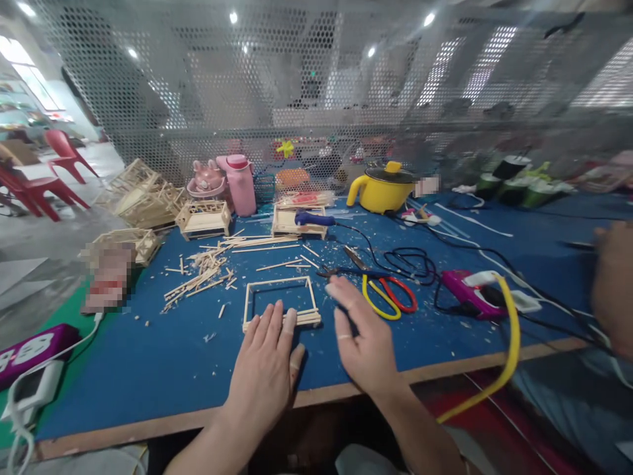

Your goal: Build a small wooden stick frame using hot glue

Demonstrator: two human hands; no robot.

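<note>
My left hand (264,356) lies flat, fingers stretched, over the near side of a small rectangular frame of thin wooden sticks (279,282). A few sticks (309,318) lie side by side along that near edge, partly hidden under the fingertips. To the right, my right hand (363,333) is held with thumb and fingers apart and nothing visible between them. Its fingertips are close to blue-handled pliers (349,271); whether they touch cannot be made out. Scissors with one yellow and one red handle (406,297) lie just beyond this hand. Some fingers have pale wraps.
Loose sticks (205,270) are heaped at left. A blue glue gun (314,218) rests on a small wooden piece, its cable trailing right. Behind stand a pink bottle (242,188) and yellow pot (383,194). A purple power strip (457,290) and another person's arm (613,284) are at right.
</note>
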